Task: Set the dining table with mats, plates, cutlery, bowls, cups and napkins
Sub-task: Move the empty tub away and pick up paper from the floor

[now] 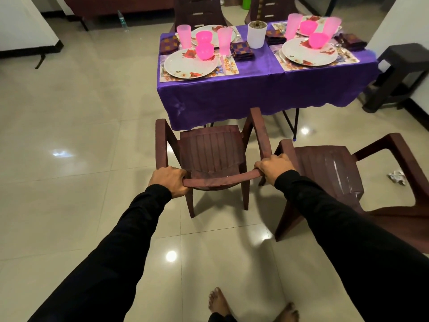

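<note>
Table (267, 89) looks fully laid: mats, plates, bowls, cups, napkins all on the purple cloth. Left hand (168, 181) and right hand (274, 167) each grip the near chair (211, 154) backrest; push it straight in, clearing the second chair (329, 168)

Table (267, 89) draped in purple satin cloth, dark folding legs showing beneath. On the cloth: floral placemats (233, 68) under white floral plates (190, 65), folded patterned napkins (242, 51), pink tumblers (224, 40), cutlery beside the plates, a white pot (256, 34) at centre. Tiled floor (81, 135) carries brown plastic chairs (336, 173), a dark stool (401, 73), crumpled paper (397, 177), and a water bottle (122, 20).
</note>
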